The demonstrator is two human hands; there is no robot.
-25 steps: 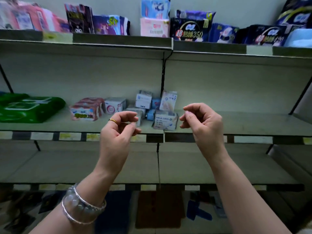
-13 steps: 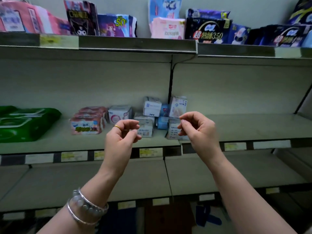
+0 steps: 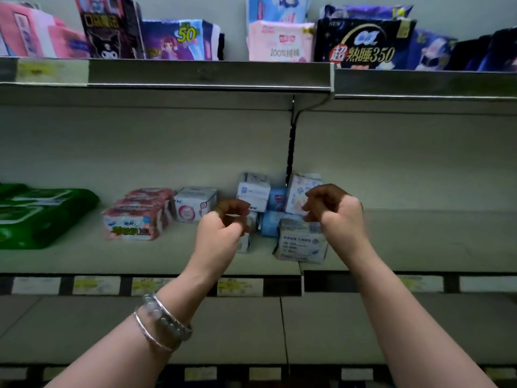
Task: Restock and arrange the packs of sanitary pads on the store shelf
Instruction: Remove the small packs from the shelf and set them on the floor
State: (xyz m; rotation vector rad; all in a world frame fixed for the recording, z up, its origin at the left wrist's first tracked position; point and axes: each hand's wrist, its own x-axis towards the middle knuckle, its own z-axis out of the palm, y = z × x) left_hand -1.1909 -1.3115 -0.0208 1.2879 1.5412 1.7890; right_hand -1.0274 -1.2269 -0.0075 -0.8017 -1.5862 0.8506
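Small sanitary pad packs lie in a loose pile [image 3: 253,191] in the middle of the middle shelf [image 3: 156,259]. A white pack [image 3: 298,246] lies at the front of the pile. A pink pack [image 3: 134,219] and a white box with a pink circle [image 3: 193,204] sit to its left. My left hand [image 3: 221,228] hovers with curled fingers just in front of the pile and holds nothing. My right hand [image 3: 335,214], also curled and holding nothing, hangs above the white front pack. Whether either hand touches a pack is unclear.
A green pack of wipes [image 3: 36,214] lies at the far left of the middle shelf. The top shelf carries larger packs, among them a black one [image 3: 363,43] and a pink one [image 3: 279,42]. The lower shelf [image 3: 223,326] is bare metal, as is the middle shelf's right half.
Both hands have moved forward and up to the pile of small packs. The view has come closer to the middle shelf. Nothing was picked up.
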